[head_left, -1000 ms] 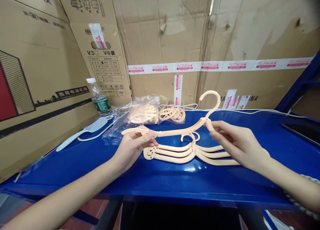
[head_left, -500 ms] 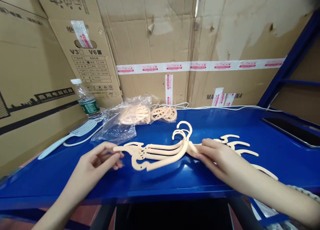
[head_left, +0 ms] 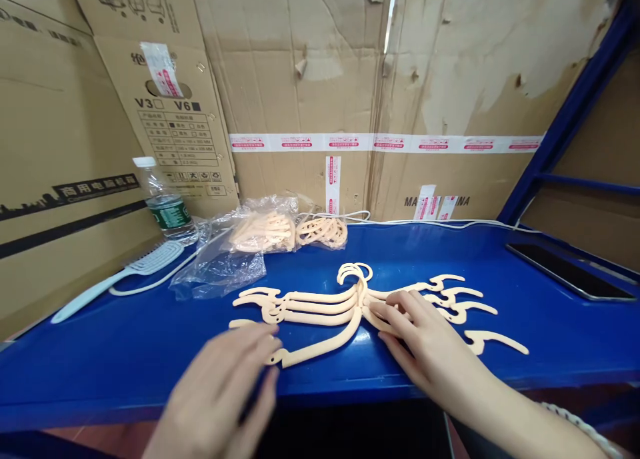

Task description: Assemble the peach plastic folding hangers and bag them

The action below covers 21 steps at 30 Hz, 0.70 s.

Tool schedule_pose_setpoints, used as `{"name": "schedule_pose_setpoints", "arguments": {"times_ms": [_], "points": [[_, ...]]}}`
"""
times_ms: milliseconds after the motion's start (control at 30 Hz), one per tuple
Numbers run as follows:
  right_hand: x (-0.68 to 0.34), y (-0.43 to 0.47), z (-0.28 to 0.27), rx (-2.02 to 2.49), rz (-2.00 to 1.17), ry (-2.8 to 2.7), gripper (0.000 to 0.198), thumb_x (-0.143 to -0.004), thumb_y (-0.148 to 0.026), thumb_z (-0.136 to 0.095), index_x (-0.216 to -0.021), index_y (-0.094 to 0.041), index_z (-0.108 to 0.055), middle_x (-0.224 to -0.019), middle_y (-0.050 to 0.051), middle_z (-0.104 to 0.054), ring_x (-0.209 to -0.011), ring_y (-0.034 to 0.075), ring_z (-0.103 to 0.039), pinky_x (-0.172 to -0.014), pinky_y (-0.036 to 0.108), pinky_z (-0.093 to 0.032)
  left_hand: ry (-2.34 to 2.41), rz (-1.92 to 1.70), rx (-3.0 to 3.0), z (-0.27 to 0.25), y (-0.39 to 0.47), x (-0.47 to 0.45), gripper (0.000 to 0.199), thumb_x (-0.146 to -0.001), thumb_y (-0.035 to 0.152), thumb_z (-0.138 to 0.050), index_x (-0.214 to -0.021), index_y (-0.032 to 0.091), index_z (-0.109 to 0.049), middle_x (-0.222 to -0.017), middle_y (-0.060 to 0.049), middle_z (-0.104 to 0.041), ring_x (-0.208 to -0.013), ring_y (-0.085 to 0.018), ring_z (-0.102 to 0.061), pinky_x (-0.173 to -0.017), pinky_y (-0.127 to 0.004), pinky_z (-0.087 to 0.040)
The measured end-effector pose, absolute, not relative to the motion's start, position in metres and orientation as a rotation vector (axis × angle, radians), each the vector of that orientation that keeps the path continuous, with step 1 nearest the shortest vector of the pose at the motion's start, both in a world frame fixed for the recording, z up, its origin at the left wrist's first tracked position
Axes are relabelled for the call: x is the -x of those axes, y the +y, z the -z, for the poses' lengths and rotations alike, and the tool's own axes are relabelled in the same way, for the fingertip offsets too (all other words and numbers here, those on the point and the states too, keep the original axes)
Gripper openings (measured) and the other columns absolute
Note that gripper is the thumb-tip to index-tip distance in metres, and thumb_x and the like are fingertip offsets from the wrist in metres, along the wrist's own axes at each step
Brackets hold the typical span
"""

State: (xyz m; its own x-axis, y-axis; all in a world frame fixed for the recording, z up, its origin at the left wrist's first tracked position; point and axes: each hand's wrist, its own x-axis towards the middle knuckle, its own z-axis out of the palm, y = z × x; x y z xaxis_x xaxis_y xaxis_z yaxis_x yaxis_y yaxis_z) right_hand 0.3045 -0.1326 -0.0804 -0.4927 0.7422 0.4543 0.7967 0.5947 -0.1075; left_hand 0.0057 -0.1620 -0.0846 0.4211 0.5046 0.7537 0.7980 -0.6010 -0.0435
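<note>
Several cream plastic clothes hangers (head_left: 320, 307) lie overlapped in a row on the blue shelf, their hooks bunched in the middle. The nearest hanger (head_left: 323, 344) now lies flat before the others. My left hand (head_left: 225, 379) is over its left end, fingertips against it and thumb apart, partly hiding that end. With the fingers of my right hand (head_left: 420, 332) I grip its right arm close to the hook. Curved end pieces of the hangers stick out past my right hand.
At the back lie plastic-bagged hangers (head_left: 265, 231) and more looped cream pieces (head_left: 323, 232). To the left are a water bottle (head_left: 170, 212) and a pale blue hairbrush (head_left: 150, 259). A dark phone (head_left: 570, 270) lies right. Cardboard (head_left: 300, 99) walls the shelf (head_left: 425, 246).
The nearest hanger has been lowered from a tilted, raised position to lie flat by the others. My left hand has moved right and nearer, its pinch on the hanger's end loosened.
</note>
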Motion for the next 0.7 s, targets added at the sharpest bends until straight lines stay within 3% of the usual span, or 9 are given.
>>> {"name": "schedule_pose_setpoints", "arguments": {"times_ms": [100, 233, 400, 533, 700], "points": [[-0.307, -0.137, 0.09, 1.266, 0.226, -2.342, 0.042, -0.094, -0.013, -0.039, -0.134, -0.014, -0.049, -0.128, 0.02, -0.055, -0.116, 0.032, -0.055, -0.092, 0.052, -0.053, -0.814, 0.738, 2.395, 0.091, -0.174, -0.023, 0.042, -0.085, 0.026, -0.06, -0.125, 0.019, -0.06, -0.12, -0.006, -0.07, -0.109, -0.025, -0.066, -0.093, -0.033, -0.054], [-0.315, -0.133, 0.1, 1.31, 0.26, -2.407, 0.053, -0.091, -0.009, -0.034, -0.143, -0.009, -0.042, -0.149, 0.021, -0.04, -0.138, 0.035, -0.038, -0.103, 0.057, -0.046, -0.798, 0.574, 2.339, 0.093, -0.169, -0.027, 0.051, -0.086, 0.042, -0.058, -0.126, 0.012, -0.061, -0.125, -0.011, -0.066, -0.109, -0.028, -0.066, -0.087, -0.033, -0.056], [-0.329, -0.111, 0.092, 1.38, 0.017, -2.511, 0.06, -0.091, -0.011, -0.034, -0.151, -0.012, -0.031, -0.155, 0.018, -0.027, -0.143, 0.029, -0.026, -0.111, 0.053, -0.037, -0.884, 0.542, 2.361, 0.085, -0.155, -0.025, 0.055, -0.087, 0.047, -0.057, -0.131, 0.014, -0.058, -0.127, -0.012, -0.065, -0.107, -0.028, -0.067, -0.088, -0.036, -0.055], [-0.332, -0.089, 0.081, 1.353, -0.072, -2.551, 0.058, -0.092, -0.011, -0.034, -0.15, -0.011, -0.032, -0.155, 0.019, -0.028, -0.144, 0.029, -0.024, -0.113, 0.053, -0.033, -0.897, 0.536, 2.416, 0.08, -0.147, -0.028, 0.054, -0.087, 0.047, -0.058, -0.127, 0.012, -0.061, -0.124, -0.013, -0.067, -0.104, -0.03, -0.068, -0.085, -0.041, -0.055], [-0.326, -0.068, 0.077, 1.377, -0.087, -2.576, 0.052, -0.097, -0.017, -0.031, -0.146, 0.0, -0.035, -0.152, 0.026, -0.031, -0.143, 0.032, -0.027, -0.114, 0.053, -0.032, -1.08, 0.611, 2.483, 0.082, -0.136, -0.028, 0.048, -0.09, 0.047, -0.055, -0.125, 0.015, -0.063, -0.123, -0.013, -0.068, -0.108, -0.032, -0.066, -0.089, -0.047, -0.053]]}}
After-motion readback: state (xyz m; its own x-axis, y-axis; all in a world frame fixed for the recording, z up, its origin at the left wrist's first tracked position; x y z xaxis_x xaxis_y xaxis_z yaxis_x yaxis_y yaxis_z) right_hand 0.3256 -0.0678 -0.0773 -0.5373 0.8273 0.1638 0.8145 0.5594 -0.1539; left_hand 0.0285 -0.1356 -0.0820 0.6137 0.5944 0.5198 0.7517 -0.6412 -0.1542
